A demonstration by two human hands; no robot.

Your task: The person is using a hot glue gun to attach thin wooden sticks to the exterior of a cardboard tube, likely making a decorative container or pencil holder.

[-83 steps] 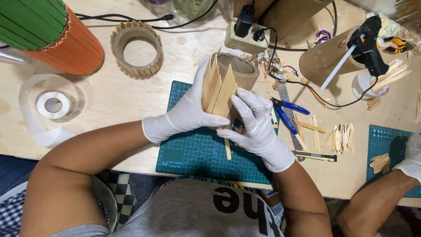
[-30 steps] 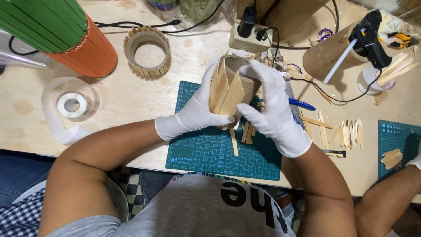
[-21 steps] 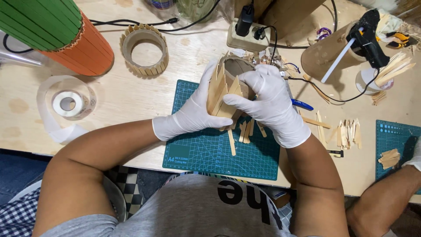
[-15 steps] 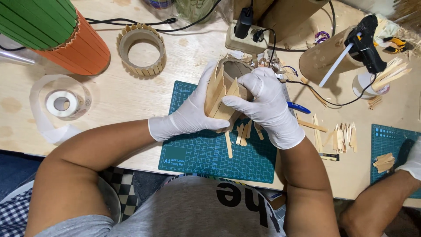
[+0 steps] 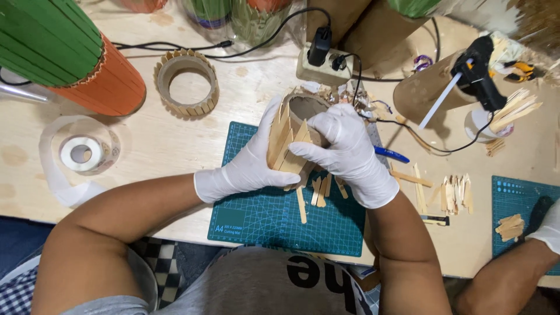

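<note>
Head view: both white-gloved hands, left [image 5: 248, 169] and right [image 5: 344, 151], grip a cardboard tube clad in wooden sticks [image 5: 291, 137] mid-frame above the green cutting mat [image 5: 262, 216]; uneven pressure could likely shift unset sticks.

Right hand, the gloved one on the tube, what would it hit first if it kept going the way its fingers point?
The right hand points left; it would probably meet the left hand first.

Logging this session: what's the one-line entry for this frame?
left hand: holds tube | right hand: presses stick on tube | mat: loose sticks
</note>
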